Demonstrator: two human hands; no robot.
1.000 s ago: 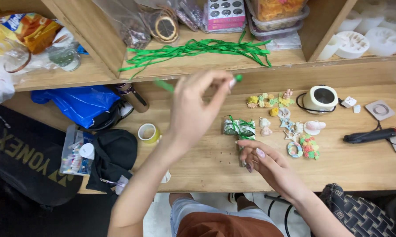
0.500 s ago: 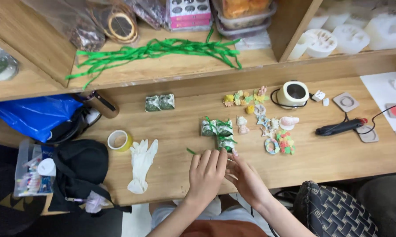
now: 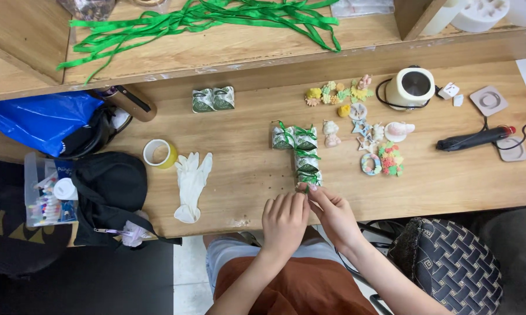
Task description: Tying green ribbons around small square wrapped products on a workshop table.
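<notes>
While left hand (image 3: 284, 219) lies curled, right hand (image 3: 333, 211) fingers pinch green ribbon (image 3: 307, 188) on packet (image 3: 309, 178)

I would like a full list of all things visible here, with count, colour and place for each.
ribbon-tied packets: four, white-green, desk centre, L-shaped row
untied packets: two, white-green, desk back
green ribbons: a heap, shelf
tape roll: one, yellow, desk left
glove: one, white, beside the tape roll
small figures: many, mixed colours, desk right
pot: one, cream, desk right
black tool: one, far right
blue bag: one, far left
left hand: at the nearest packet
right hand: at the same packet
</notes>
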